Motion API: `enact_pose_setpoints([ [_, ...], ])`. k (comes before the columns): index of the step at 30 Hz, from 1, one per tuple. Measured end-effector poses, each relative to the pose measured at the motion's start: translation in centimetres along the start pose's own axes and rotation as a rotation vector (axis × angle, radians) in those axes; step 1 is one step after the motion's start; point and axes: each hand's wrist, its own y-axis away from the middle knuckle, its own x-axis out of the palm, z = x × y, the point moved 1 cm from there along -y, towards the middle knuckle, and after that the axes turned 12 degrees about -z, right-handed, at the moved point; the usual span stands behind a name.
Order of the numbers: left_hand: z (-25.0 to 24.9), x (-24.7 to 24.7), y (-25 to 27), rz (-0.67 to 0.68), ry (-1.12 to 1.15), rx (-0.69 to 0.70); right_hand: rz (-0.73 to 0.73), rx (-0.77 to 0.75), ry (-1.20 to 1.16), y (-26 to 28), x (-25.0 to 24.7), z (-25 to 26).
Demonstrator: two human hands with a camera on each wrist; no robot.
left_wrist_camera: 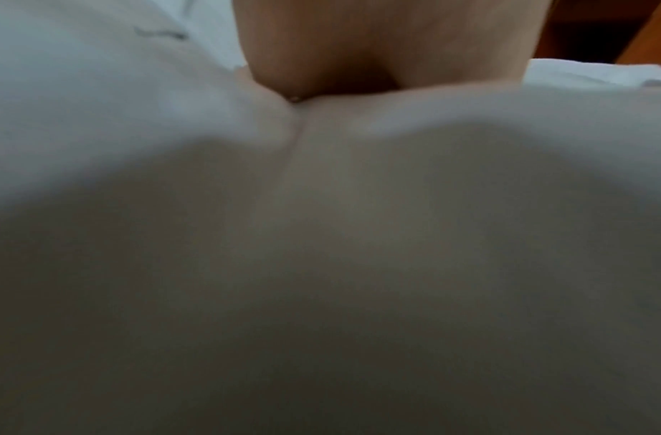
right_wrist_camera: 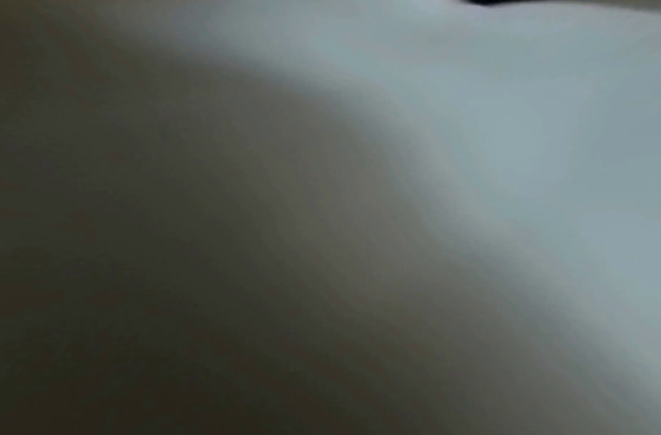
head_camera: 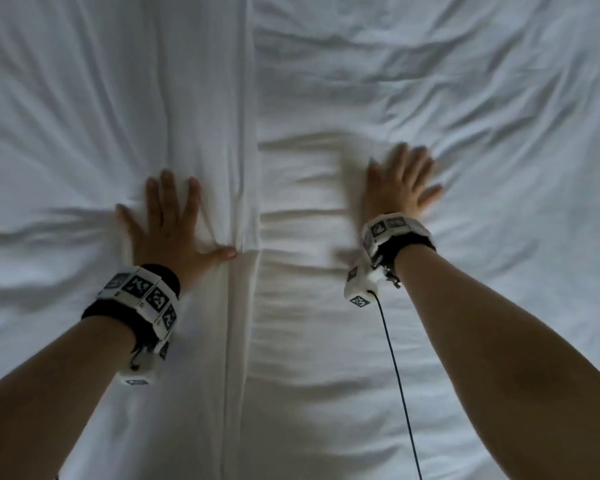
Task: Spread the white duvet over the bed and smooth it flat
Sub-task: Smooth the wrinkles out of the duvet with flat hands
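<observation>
The white duvet (head_camera: 309, 81) fills the whole head view, creased, with a long lengthwise fold (head_camera: 248, 202) down its middle. My left hand (head_camera: 168, 220) lies flat on the cloth just left of that fold, fingers spread and thumb touching the fold. My right hand (head_camera: 400, 181) presses palm-down to the right of the fold, fingers spread, slightly blurred. In the left wrist view the heel of my left hand (left_wrist_camera: 377, 44) sinks into the blurred white duvet (left_wrist_camera: 321, 235). The right wrist view shows only blurred duvet (right_wrist_camera: 507, 147) in shadow.
Wrinkles fan outward from both hands, and short cross ridges (head_camera: 305, 216) bunch between them. A thin black cable (head_camera: 399, 382) trails from my right wristband over the cloth. A brown wooden surface (left_wrist_camera: 638, 32) shows at the far right of the left wrist view.
</observation>
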Motion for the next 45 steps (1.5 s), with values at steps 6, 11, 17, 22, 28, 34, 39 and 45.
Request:
enact_pose_setpoints([
  [6,-2.6,-2.2,-0.7,-0.096,0.059,0.067,-0.09,0.333,0.02,-2.3,-3.0,-6.1],
  [11,-7.0,-2.0,-3.5,-0.101,0.084,0.112,0.087,-0.444,-0.029,1.5,-1.5,4.4],
  [17,-10.0,1.9,1.0,0.08,0.002,0.265,0.079,-0.132,0.026,1.4,0.8,-3.3],
  [22,-9.2,-0.1,0.6,-0.03,0.04,0.274,-0.05,0.526,0.032,-0.2,-2.2,-14.8],
  [28,-13.5,-0.9,-0.9,-0.128,0.097,0.278,0.025,-0.099,-0.029,3.9,-1.6,-4.6],
  [34,-15.5,4.1,4.4,-0.032,0.002,0.452,0.099,-0.072,0.002,7.5,0.7,-12.6],
  [39,-14.1,5.9,9.3,-0.018,-0.1,0.552,0.042,0.607,0.066,10.3,-2.6,-29.2],
  [45,-17.0,4.1,10.6,-0.064,-0.044,0.358,0.007,0.439,-0.028,13.1,-3.4,-29.9],
])
